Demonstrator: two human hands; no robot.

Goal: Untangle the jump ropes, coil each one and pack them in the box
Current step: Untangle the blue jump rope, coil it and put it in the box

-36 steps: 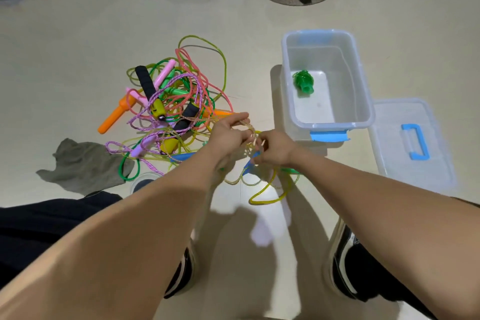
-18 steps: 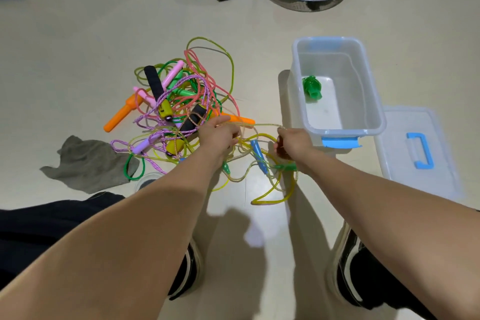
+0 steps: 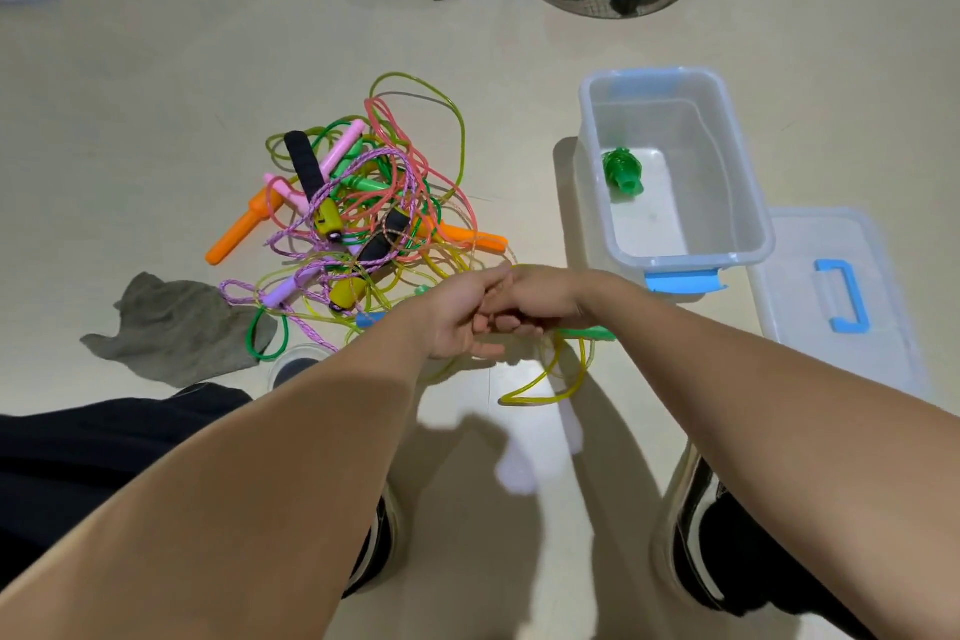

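So both hands are meeting right over the near edge of the jump rope tangle (image 3: 358, 229). Left hand (image 3: 457, 314) has its fingers curled w/ the tips pointing toward the right one, and right hand (image 3: 545, 299) is curled over too, fingers tucked under. They look pressed together around a bit of yellow cord (image 3: 545, 387) that loops down just below the right hand, w/ a green handle (image 3: 589, 332) poking out from under the right wrist.

Tips for this step imo: work one rope at a time, start from a free handle and feed it back thru the loops instead of yanking, pulling prob just tightens the knot. Keep the freed length on the near side of the hands, away from the pile.

Box (image 3: 748, 203) sits just past the right hand, open, w/ one green thing (image 3: 621, 169) inside, can't tell if it's a coiled rope or smth else. Lid (image 3: 883, 327) lies beside it.

Hard to see: the actual pinch point is hidden btw the hands, so idk which fingers hold which strand. Also can't count the ropes, too overlapped.
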